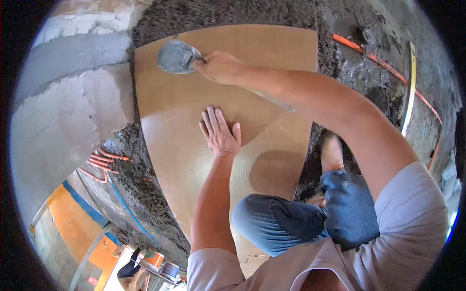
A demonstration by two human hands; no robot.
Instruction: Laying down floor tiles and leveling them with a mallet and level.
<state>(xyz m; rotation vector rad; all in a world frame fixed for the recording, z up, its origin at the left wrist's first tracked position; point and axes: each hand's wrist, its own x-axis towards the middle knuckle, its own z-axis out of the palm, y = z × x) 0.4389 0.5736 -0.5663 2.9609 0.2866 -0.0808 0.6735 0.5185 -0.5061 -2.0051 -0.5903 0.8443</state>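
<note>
A large, smooth tan tile (272,43) lies flat under both of my hands. My right hand (221,68) is wrapped round the handle of a mallet (177,57) near its head. The mallet's bulky grey head is over the tile's far left part. Its thin handle runs back under my right forearm, and the end shows beyond it. My left hand (222,135) rests palm down on the middle of the tile, holding nothing, with the fingers stretched forward and the thumb apart. My bent knee in blue jeans is over the tile's near right side.
Dark, rough mortar (223,12) borders the tile. Orange pipes (393,72) and a long yellow straight bar (410,87) lie on the right. On the left are a grey wall (73,106), several orange pipe ends (104,162) and a blue line (133,213). Orange boards (77,220) stand lower left.
</note>
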